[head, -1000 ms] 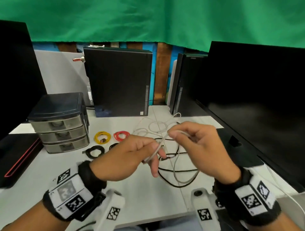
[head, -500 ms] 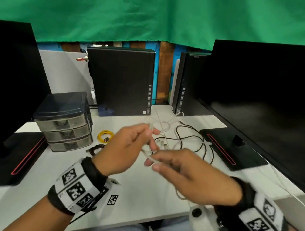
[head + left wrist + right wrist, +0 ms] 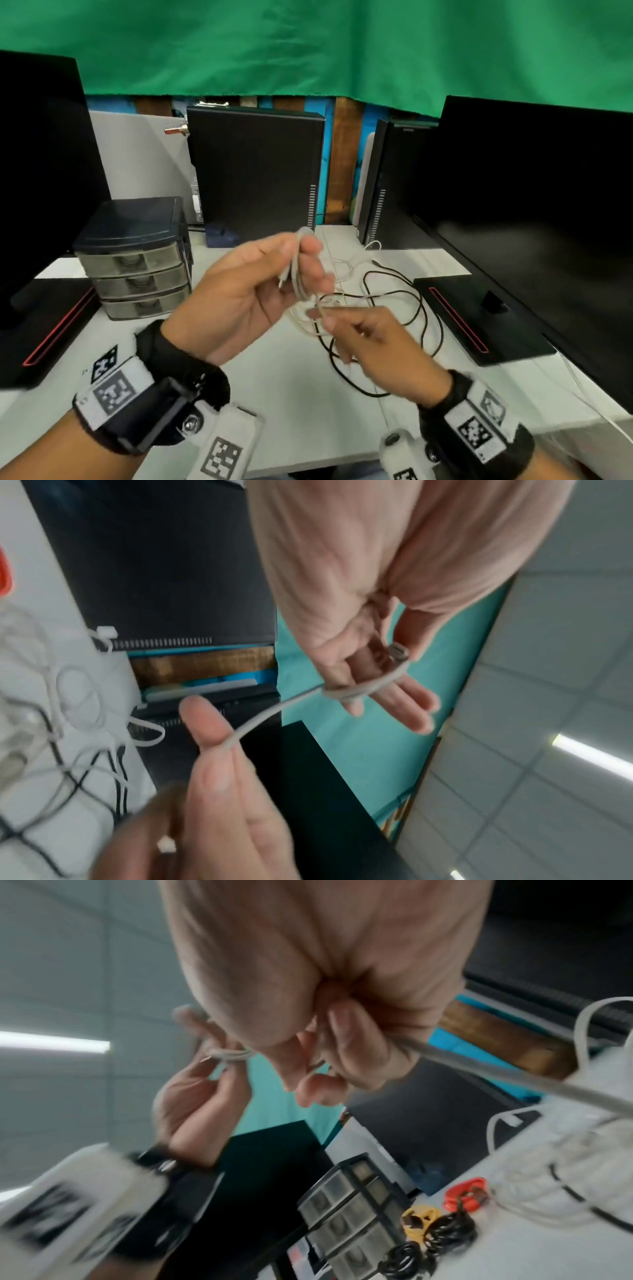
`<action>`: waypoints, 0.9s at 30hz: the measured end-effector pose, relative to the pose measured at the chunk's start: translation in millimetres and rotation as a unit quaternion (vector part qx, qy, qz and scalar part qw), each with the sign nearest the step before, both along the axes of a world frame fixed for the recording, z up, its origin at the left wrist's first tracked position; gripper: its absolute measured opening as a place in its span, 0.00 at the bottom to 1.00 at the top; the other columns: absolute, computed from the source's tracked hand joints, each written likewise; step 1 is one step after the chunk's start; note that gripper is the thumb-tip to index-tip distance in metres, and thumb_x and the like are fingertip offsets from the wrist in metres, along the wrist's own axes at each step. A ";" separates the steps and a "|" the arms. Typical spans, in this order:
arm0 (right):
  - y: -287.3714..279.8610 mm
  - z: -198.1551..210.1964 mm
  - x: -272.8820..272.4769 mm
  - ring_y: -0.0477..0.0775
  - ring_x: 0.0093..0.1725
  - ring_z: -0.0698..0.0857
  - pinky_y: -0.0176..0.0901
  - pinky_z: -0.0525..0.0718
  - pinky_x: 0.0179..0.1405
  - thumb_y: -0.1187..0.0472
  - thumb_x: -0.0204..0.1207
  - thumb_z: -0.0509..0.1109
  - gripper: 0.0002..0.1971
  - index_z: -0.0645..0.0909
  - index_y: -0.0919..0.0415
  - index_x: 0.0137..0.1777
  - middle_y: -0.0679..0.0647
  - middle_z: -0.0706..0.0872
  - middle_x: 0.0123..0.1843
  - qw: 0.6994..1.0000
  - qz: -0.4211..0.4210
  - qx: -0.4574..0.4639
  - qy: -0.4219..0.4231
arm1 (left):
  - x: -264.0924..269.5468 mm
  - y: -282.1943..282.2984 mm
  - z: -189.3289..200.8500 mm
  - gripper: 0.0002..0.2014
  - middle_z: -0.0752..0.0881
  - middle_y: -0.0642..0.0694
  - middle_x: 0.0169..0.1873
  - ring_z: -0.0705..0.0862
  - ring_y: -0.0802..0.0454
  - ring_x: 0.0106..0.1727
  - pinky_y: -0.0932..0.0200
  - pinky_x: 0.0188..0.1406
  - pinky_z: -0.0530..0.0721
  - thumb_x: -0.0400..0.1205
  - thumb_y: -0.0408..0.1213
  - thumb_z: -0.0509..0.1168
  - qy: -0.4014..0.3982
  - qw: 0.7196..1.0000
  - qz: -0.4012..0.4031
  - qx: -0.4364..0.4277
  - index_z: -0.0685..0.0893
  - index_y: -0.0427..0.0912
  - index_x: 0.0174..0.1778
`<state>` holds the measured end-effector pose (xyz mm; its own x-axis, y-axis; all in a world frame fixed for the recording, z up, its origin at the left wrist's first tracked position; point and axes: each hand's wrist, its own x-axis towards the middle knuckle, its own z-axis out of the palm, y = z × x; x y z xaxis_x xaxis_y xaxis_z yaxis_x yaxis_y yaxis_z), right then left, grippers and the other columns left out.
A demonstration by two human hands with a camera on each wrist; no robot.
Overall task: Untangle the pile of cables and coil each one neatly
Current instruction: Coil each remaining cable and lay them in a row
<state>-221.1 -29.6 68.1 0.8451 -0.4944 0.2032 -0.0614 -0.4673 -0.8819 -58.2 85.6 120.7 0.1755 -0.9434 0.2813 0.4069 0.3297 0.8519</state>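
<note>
No brand name or legible writing shows on any item; the wristbands carry only square black-and-white marker patterns.

The white cable [image 3: 298,270] is wound round the fingers [image 3: 383,693] of the left hand [image 3: 253,291], raised above the worktop [image 3: 291,387], thumb holding the loops there; its plug end lies against the palm. The right hand [image 3: 370,339] pinches the same cable between thumb and fingertips, its grip pressed together on the strand. The short run between the hands slants down from the left hand towards the right; the remainder trails to the loose tangle with the black cable [image 3: 424,308] on the worktop.

Against half a second ago, the left hand has risen and turned palm-up, and the right hand has drawn back lower.

Coiled red [image 3: 466,1194], yellow [image 3: 419,1219] and black [image 3: 448,1229] cables lie beside the drawer unit [image 3: 133,260]
</note>
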 end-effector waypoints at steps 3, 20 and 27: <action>23.4 4.5 -1.2 0.45 0.31 0.74 0.37 0.77 0.41 0.49 0.88 0.61 0.15 0.83 0.38 0.70 0.44 0.72 0.27 0.994 0.075 -0.047 0.062 | 1.7 -3.3 2.3 0.15 0.93 0.40 0.45 0.93 0.46 0.52 0.60 0.52 0.89 0.83 0.40 0.57 -0.013 0.993 0.114 0.010 0.86 0.37 0.55; -3.2 56.0 -23.8 0.40 0.21 0.75 0.24 0.72 0.23 0.60 0.75 0.73 0.11 0.90 0.68 0.46 0.44 0.81 0.23 0.986 -0.023 0.029 -0.164 | -8.9 9.9 -1.8 0.14 0.78 0.51 0.27 0.84 0.54 0.29 0.48 0.65 0.82 0.89 0.43 0.60 -0.229 0.961 -0.152 -0.001 0.87 0.39 0.58; 29.1 -7.8 -0.1 0.56 0.28 0.69 0.42 0.73 0.32 0.48 0.87 0.64 0.12 0.87 0.45 0.63 0.46 0.72 0.27 0.994 0.083 -0.037 0.053 | 8.6 9.3 15.0 0.16 0.85 0.49 0.33 0.91 0.50 0.44 0.52 0.68 0.83 0.88 0.41 0.56 -0.062 0.985 0.151 -0.063 0.86 0.38 0.57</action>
<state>-221.2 -0.4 60.4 0.9325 -0.3332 0.1390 -0.0690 -0.5423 -0.8374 -49.6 94.9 135.7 0.3990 -0.8099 0.4300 0.1695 0.5260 0.8334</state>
